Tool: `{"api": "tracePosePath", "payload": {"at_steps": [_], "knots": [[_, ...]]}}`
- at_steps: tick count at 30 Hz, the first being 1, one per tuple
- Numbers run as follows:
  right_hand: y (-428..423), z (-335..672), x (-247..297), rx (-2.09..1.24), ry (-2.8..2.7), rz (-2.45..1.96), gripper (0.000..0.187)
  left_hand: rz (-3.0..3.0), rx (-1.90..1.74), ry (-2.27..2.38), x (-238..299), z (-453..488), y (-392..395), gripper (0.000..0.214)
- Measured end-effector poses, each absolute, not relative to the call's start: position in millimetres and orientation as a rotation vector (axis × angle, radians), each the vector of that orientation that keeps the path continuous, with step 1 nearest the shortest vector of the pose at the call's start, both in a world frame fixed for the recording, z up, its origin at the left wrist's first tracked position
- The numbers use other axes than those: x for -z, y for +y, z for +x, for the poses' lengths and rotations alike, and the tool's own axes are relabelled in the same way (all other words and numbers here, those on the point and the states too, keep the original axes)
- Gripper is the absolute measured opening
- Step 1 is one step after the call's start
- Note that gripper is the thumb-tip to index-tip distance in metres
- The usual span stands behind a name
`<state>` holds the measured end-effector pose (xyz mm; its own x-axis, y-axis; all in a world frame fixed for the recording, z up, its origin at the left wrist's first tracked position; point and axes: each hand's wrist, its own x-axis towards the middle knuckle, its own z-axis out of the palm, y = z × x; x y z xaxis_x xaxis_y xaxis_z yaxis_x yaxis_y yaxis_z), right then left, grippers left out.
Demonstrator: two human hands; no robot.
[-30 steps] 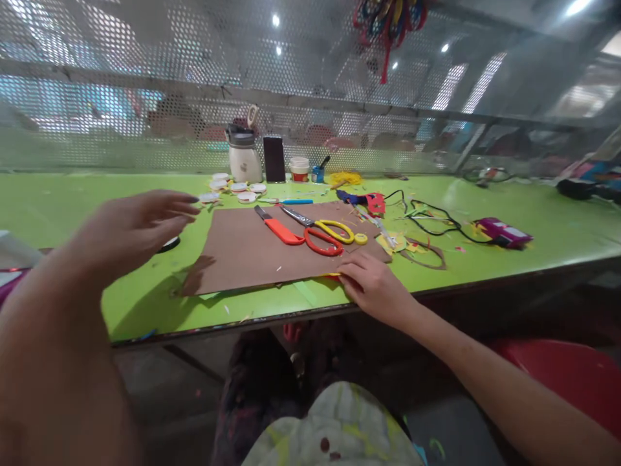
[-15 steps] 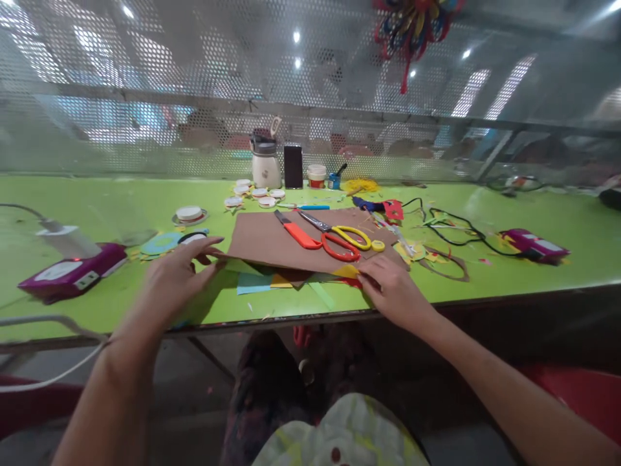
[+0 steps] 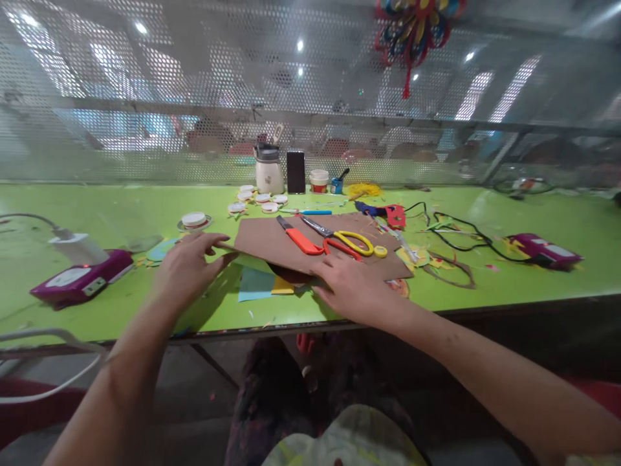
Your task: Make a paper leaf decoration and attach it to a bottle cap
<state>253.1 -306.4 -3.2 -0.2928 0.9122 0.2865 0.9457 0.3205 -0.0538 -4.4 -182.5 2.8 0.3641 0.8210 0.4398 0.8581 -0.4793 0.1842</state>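
Head view shows the left hand (image 3: pixel 191 264) with its grip closed on one corner of a flat brown cardboard sheet (image 3: pixel 259 236), whose front is lifted from the green table (image 3: pixel 97 207). The right hand (image 3: pixel 356 288) touches its front edge; whether this grip is closed, I cannot tell. Behind the sheet, a small blue pot (image 3: pixel 336 188) holds one dark stick (image 3: pixel 344 173), while a white-and-red tub (image 3: pixel 319 183) and a white bottle with grey lid (image 3: pixel 269 176) hide their contents.

Txt: none legible | mark (image 3: pixel 268 180) on white btl (image 3: pixel 270 171): too sm. to read
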Motion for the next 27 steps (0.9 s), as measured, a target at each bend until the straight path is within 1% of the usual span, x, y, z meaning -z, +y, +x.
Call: {"api": "tracePosePath", "payload": {"at_steps": [5, 10, 17, 23, 27], "knots": [[-282.5, 238.9, -3.8, 0.161, -2.404, -1.766, 0.026, -2.537, 0.687, -1.657, 1.4, -8.9, -185.6, 0.054], [-281.9, 245.1, 7.2, 0.193, -2.413, -1.566, 0.022, -2.609, 0.649, -1.738, 9.0, -20.8, -191.8, 0.06], [-274.9, 252.9, 32.4, 0.12, -2.251, -1.424, 0.025, -2.594, 0.613, -1.853, 14.1, -19.1, -199.9, 0.053], [-275.3, 250.6, 42.9, 0.11, -2.201, -1.324, 0.019, -2.534, 0.704, -1.86, 23.6, -22.9, -192.0, 0.058], [-276.0, 248.3, 43.1, 0.142, -2.198, -1.341, 0.016, -2.531, 0.706, -1.865, 24.5, -22.3, -192.0, 0.055]]}}
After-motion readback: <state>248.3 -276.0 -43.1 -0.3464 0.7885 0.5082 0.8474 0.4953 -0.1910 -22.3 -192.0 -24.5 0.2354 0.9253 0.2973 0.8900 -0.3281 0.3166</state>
